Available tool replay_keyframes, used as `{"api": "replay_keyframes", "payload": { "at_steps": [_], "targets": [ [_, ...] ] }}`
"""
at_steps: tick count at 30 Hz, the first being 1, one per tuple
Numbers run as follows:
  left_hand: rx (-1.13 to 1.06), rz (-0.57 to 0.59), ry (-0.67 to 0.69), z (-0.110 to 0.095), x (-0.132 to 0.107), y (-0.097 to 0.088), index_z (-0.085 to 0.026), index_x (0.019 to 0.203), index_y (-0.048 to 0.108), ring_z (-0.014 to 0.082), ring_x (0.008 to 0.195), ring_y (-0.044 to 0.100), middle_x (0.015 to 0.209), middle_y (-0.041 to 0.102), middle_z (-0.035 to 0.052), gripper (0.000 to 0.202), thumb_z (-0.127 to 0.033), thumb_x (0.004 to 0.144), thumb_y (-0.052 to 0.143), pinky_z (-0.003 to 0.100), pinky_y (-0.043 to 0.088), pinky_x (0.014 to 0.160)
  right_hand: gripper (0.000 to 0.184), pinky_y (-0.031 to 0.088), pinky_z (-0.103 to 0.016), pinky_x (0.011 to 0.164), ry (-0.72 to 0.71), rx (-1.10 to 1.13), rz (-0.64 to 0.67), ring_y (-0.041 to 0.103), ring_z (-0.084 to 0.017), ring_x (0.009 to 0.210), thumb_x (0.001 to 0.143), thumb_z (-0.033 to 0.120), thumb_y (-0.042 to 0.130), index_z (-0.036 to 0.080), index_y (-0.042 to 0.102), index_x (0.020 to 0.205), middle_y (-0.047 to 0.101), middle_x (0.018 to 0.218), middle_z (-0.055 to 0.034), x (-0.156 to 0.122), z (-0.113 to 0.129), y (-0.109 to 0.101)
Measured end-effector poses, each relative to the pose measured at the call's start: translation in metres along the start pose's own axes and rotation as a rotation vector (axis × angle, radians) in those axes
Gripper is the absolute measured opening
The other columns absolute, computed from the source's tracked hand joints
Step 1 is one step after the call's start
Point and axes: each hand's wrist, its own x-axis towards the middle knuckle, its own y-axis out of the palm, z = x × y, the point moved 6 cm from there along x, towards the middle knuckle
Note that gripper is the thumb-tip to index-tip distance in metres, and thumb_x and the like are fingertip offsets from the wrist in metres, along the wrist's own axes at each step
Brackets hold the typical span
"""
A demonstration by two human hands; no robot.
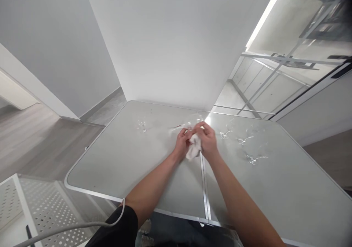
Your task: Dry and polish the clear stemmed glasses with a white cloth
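My left hand (182, 143) and my right hand (206, 138) meet over the middle of the table, fingers closed. A crumpled white cloth (194, 148) hangs between them, pressed against the fingers of my right hand. Just beyond the fingertips is a clear wine glass (195, 118), blurred and partly hidden; my left fingers appear closed around its lower part. To the left a clear glass (142, 125) is on the table. On the right are several clear stemmed glasses, among them a near glass (253, 159) and a farther glass (225, 134).
The grey folding table (110, 162) has a metal rim and a centre seam (205, 188). Its far edge meets a white wall (170, 49). A white perforated rack (49, 203) stands at lower left, and a pale cable (82, 225) crosses by my left sleeve. Glass-paned doors (264, 78) are at right.
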Motion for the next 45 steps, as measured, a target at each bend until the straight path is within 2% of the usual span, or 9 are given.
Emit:
{"api": "replay_keyframes", "payload": {
  "at_steps": [4,8,13,17,22,25,32,38,45],
  "targets": [
    [0.034,0.159,0.085,-0.005,-0.004,0.013,-0.025,0.125,0.064,0.0119,0.082,0.058,0.116,0.065,0.0077,0.06,-0.035,0.071,0.087,0.024,0.046,0.067,0.044,0.041,-0.027,0.048,0.099,0.085,-0.2,0.05,-0.014,0.047,0.087,0.069,0.055,0.027,0.043,0.09,0.053,0.063,0.0036,-0.004,-0.036,-0.063],
    [-0.022,0.206,0.065,-0.003,-0.004,0.018,-0.026,0.134,0.06,0.0194,0.108,0.06,0.14,0.056,0.0125,0.063,-0.047,0.078,0.081,0.034,0.049,0.089,0.046,0.04,-0.027,0.046,0.184,0.029,-0.119,0.049,-0.014,0.046,0.084,0.07,0.059,0.026,0.045,0.089,0.053,0.06,0.0043,-0.008,-0.063,-0.065],
    [-0.06,0.134,0.076,-0.005,-0.001,0.011,-0.024,0.118,0.067,0.0202,0.109,0.062,0.142,0.056,0.0107,0.048,-0.056,0.082,0.074,0.036,0.048,0.094,0.047,0.039,-0.027,0.047,0.227,-0.037,0.054,0.045,-0.014,0.045,0.083,0.069,0.06,0.024,0.053,0.097,0.05,0.056,0.0052,-0.013,-0.071,-0.045],
    [-0.085,0.071,0.045,-0.003,0.003,0.002,-0.026,0.117,0.065,0.0175,0.101,0.064,0.134,0.06,0.0098,0.045,-0.06,0.087,0.066,0.03,0.049,0.082,0.044,0.043,-0.026,0.052,0.108,0.075,-0.131,0.049,-0.015,0.055,0.087,0.056,0.053,0.028,0.051,0.121,0.049,0.069,0.004,-0.014,-0.059,-0.075],
    [-0.05,0.033,0.08,-0.002,0.007,-0.005,-0.023,0.113,0.065,0.0155,0.09,0.063,0.123,0.064,0.0105,0.044,-0.059,0.088,0.065,0.027,0.048,0.075,0.051,0.045,-0.022,0.059,0.04,0.133,-0.185,0.053,-0.013,0.07,0.069,0.025,0.064,0.03,0.052,0.118,0.05,0.086,0.0034,-0.009,-0.064,-0.101],
    [0.011,-0.012,0.127,-0.003,0.007,-0.006,-0.023,0.108,0.063,0.0142,0.084,0.062,0.117,0.066,0.0096,0.041,-0.058,0.088,0.066,0.026,0.046,0.073,0.05,0.046,-0.022,0.064,0.004,0.075,-0.22,0.055,-0.012,0.074,0.066,0.02,0.071,0.029,0.051,0.111,0.053,0.091,0.004,-0.007,-0.07,-0.098],
    [0.156,0.021,0.139,0.003,0.003,0.002,-0.021,0.102,0.061,0.0153,0.085,0.063,0.103,0.07,0.0079,0.042,-0.06,0.088,0.065,0.026,0.046,0.077,0.027,0.051,-0.029,0.075,0.004,-0.082,-0.216,0.061,-0.018,0.086,0.076,0.04,0.079,0.021,0.06,0.084,0.063,0.096,-0.0033,-0.012,-0.082,-0.079],
    [0.11,-0.034,0.177,0.0,0.005,-0.002,-0.022,0.105,0.062,0.0154,0.09,0.063,0.115,0.069,0.0079,0.04,-0.06,0.093,0.056,0.027,0.047,0.079,0.031,0.043,-0.036,0.109,-0.07,-0.201,-0.071,0.053,-0.024,0.128,0.088,0.042,0.065,0.025,0.075,0.112,0.05,0.139,-0.0068,-0.014,-0.084,-0.062],
    [0.068,-0.082,0.212,0.0,0.006,-0.006,-0.022,0.106,0.064,0.0184,0.098,0.066,0.113,0.072,0.0087,0.04,-0.059,0.094,0.055,0.03,0.049,0.084,0.04,0.054,-0.037,0.087,-0.193,-0.154,-0.249,0.065,-0.022,0.095,0.081,0.037,0.077,0.024,0.064,0.117,0.065,0.102,-0.0041,-0.015,-0.078,-0.068]
  ]
}}
